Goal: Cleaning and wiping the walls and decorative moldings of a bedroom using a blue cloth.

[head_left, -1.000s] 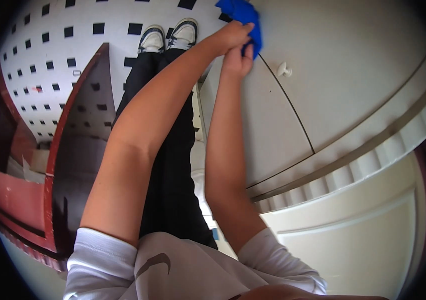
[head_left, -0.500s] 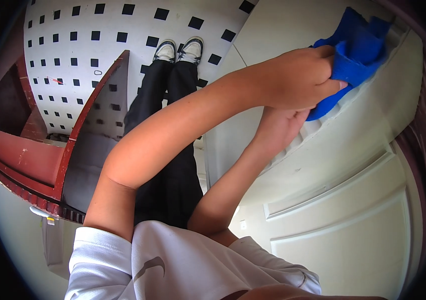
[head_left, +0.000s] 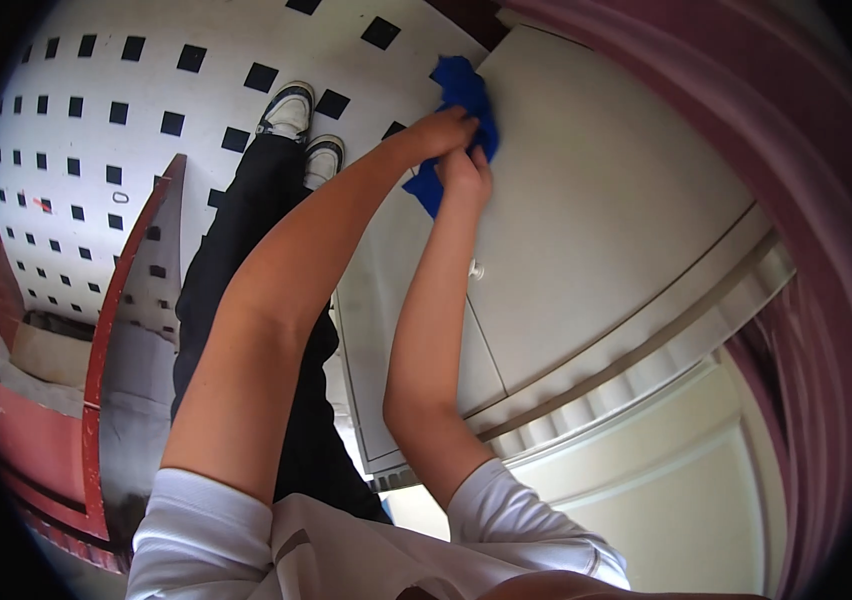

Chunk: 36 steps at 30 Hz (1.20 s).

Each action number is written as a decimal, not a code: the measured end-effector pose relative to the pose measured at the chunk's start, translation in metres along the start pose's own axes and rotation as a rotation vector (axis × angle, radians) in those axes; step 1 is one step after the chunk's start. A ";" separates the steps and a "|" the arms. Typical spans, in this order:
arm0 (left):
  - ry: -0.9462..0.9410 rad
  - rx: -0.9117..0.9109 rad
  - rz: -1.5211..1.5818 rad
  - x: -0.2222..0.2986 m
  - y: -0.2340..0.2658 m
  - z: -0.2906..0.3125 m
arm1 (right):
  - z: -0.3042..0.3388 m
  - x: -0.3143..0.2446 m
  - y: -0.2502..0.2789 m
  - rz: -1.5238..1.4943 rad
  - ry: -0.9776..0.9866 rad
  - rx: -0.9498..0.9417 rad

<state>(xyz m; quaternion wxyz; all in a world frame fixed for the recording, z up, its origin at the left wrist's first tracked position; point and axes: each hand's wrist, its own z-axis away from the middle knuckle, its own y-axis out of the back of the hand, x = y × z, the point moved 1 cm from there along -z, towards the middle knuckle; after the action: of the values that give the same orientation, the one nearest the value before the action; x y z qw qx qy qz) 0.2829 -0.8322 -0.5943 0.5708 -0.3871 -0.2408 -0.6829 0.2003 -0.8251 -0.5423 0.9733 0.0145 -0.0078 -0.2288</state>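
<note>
A crumpled blue cloth (head_left: 462,84) lies against the pale cabinet door (head_left: 586,190), close to the door's lower end by the floor. My left hand (head_left: 440,134) has its fingers closed on the cloth from the left side. Just beside it, my right hand (head_left: 465,174) grips the same cloth, the two hands almost touching. Part of the cloth is hidden behind both hands. A small round white knob (head_left: 476,269) sits on the cabinet, to the right of my right forearm.
Ribbed white moulding (head_left: 586,400) runs along the cabinet's upper edge. A mauve curtain (head_left: 746,130) hangs at the right. To the left stands a dark red wooden piece of furniture (head_left: 118,300). My shoes (head_left: 289,108) rest on a white floor with black squares (head_left: 172,123).
Both hands, with the blue cloth, have gone from beside the ribbed moulding down to the door's lower end near the floor. The view has shifted, and more of the cabinet door shows.
</note>
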 end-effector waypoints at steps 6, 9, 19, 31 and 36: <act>-0.586 0.056 -0.181 0.190 -0.043 0.087 | 0.196 -0.034 0.009 0.022 -0.416 -0.682; -0.720 0.084 0.103 0.247 -0.063 0.119 | 0.276 -0.027 0.001 0.301 -0.397 -0.683; -0.216 0.084 -0.336 0.062 -0.008 -0.031 | 0.014 0.012 -0.012 0.344 0.065 -0.406; -0.432 0.146 0.181 0.219 -0.034 -0.039 | 0.127 0.009 -0.131 0.552 -0.068 -0.545; 0.219 0.591 -0.736 0.127 0.092 -0.060 | 0.032 0.165 -0.078 0.642 -0.070 -0.192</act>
<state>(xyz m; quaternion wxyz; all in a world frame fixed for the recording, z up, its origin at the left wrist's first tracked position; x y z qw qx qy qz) 0.3502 -0.9752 -0.5373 0.3989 -0.0232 -0.4840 -0.7785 0.3127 -0.9693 -0.5114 0.9918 -0.0882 -0.0239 0.0892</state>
